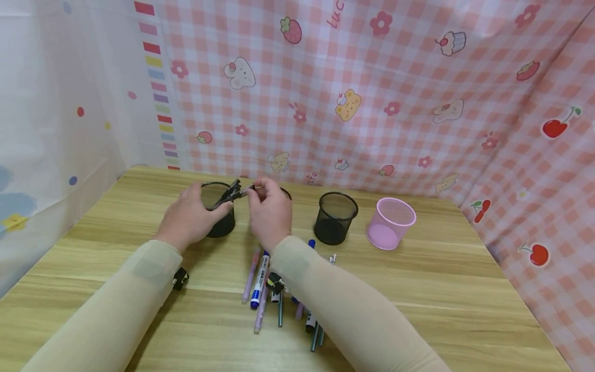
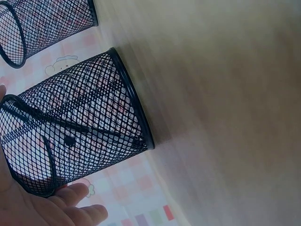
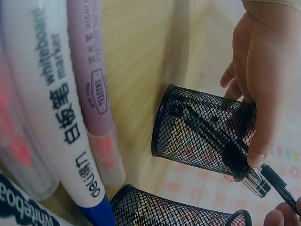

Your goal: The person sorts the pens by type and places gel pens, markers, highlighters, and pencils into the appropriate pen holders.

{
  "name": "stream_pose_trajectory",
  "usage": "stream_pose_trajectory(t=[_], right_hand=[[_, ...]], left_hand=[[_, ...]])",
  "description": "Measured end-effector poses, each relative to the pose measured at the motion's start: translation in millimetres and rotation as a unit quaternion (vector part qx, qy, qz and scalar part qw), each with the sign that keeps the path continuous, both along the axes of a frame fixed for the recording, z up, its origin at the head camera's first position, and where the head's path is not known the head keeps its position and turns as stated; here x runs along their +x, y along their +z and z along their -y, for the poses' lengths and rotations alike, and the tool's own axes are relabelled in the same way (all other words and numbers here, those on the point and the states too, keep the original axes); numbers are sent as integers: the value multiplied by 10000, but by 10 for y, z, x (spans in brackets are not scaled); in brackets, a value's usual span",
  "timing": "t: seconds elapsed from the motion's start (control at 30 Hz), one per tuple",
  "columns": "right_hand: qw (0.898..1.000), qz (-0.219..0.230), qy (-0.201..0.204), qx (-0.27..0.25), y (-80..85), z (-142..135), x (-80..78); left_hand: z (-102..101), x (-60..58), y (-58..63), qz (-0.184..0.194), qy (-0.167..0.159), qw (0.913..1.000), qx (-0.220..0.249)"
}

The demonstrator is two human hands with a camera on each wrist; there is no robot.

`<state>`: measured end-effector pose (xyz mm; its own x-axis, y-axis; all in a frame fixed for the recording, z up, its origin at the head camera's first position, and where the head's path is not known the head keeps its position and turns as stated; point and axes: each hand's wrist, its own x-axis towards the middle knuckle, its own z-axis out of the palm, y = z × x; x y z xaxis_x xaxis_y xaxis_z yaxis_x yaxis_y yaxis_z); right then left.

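Note:
My left hand (image 1: 188, 217) holds the leftmost black mesh pen holder (image 1: 222, 226) at its rim, thumb in front and fingers on the far side. Several black pens (image 3: 256, 182) lean inside, their ends sticking out over the rim. With thumb and fingertips my right hand (image 1: 271, 214) pinches a black pen (image 3: 278, 184) at the holder's mouth, tilted beside the others. Through the mesh in the left wrist view, slanting pens (image 2: 80, 127) show inside the holder (image 2: 124, 99). Behind my right hand, a second black mesh holder (image 3: 164, 207) is mostly hidden in the head view.
Farther right stand another black mesh holder (image 1: 331, 232) and a pink mesh holder (image 1: 386, 237). In front lie a blue-capped whiteboard marker (image 1: 260, 281), a purple highlighter (image 1: 251, 276) and several other pens, partly under my right forearm. A patterned cloth (image 1: 316, 103) hangs behind the table (image 1: 209, 320).

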<state>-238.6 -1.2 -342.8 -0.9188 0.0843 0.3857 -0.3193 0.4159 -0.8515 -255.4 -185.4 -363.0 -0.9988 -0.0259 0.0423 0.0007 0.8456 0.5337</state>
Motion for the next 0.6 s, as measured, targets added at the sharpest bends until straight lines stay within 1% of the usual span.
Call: stream_pose_trajectory(t=[0.43,0.6], right_hand=[[9991,267,14,333,18,65,6],[9987,248,37,453,11,74,0]], left_hand=[[4,-1,-6,35,-2,10000,16],[3,-2,-5,26,3,10000,36]])
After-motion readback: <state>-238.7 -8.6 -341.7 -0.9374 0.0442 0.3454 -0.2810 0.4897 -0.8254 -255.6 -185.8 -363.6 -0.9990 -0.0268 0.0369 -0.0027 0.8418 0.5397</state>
